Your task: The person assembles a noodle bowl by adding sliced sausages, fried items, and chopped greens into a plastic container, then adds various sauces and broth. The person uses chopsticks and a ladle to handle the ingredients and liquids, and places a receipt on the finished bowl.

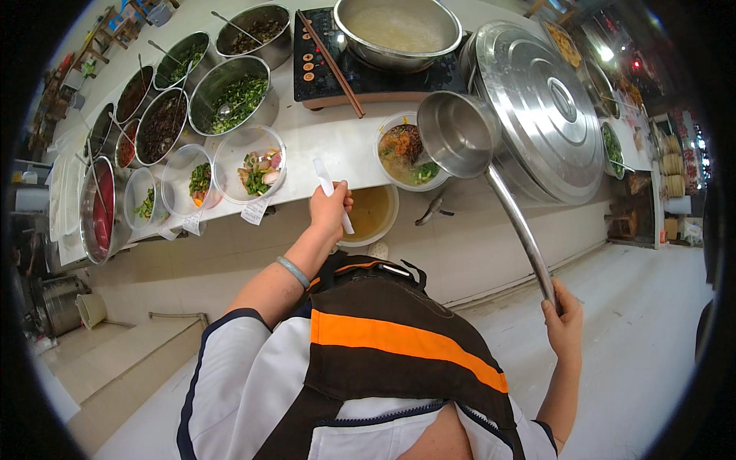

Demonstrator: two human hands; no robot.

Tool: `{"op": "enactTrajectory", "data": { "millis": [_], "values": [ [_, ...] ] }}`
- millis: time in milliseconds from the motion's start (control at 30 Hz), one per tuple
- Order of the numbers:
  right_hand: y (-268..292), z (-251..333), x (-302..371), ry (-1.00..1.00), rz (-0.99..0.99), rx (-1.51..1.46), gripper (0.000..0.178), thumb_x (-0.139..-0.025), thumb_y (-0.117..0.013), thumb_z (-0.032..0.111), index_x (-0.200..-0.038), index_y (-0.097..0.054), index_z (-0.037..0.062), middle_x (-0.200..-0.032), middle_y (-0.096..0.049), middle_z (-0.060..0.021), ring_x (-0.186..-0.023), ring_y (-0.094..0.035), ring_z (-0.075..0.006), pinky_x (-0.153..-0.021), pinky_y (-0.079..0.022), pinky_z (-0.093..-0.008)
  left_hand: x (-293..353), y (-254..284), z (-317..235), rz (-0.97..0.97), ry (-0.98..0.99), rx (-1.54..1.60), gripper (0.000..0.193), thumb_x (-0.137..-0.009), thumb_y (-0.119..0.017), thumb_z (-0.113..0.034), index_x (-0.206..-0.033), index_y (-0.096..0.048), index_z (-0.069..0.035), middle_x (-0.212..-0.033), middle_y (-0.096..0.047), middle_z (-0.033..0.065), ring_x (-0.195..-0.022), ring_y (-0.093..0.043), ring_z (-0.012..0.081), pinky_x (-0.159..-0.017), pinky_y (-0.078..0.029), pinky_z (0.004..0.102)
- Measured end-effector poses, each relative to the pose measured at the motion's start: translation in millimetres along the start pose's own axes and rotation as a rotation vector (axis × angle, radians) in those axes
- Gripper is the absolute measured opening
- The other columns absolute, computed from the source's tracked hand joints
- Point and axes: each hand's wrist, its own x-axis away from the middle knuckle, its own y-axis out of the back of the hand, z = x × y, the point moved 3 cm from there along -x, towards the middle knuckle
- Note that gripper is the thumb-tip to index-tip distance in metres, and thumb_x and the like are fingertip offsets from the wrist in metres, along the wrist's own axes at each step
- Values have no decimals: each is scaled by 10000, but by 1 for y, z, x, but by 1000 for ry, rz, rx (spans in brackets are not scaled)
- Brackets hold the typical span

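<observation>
Nearest the camera is the person's own chest, in a brown apron with an orange stripe over white sleeves. From it the right hand reaches out low on the right, fingers wrapped shut around the end of a long steel ladle. Its handle runs as the long axis, slanting from that hand up and to the left, so the deep bowl points away from the person, its open mouth tilted toward the left, just over the rim of a clear bowl of noodles and toppings at the tabletop edge. The left hand, a pale bangle on its wrist, is closed on a white paper slip that sticks up and slightly left above the fingers. Beside it stand clear tubs of raw ingredients with slips hanging, and steel condiment bowls farther left.
</observation>
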Motion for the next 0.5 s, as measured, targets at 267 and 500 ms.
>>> {"op": "enactTrajectory", "data": {
  "millis": [267, 500],
  "values": [
    [-2, -6, 1, -259, 246, -705, 329, -890, -561, 133, -1191, -573, 1, -697, -569, -55, -513, -486, -104, -476, -395, -229, 3, -7, 0, 20, 2, 25, 126, -911, -584, -139, -922, -526, -28, -756, -564, 47, -610, -521, 120, -543, -439, 253],
    [22, 39, -65, -14, 194, -642, 385, -901, -566, 186, -1245, -541, 15, -675, -546, -40, -520, -471, -99, -481, -380, -230, 16, 2, 1, 47, 6, 35, 149, -916, -582, -148, -954, -497, -32, -794, -552, 55, -648, -514, 123, -563, -439, 262]
  ]
}}
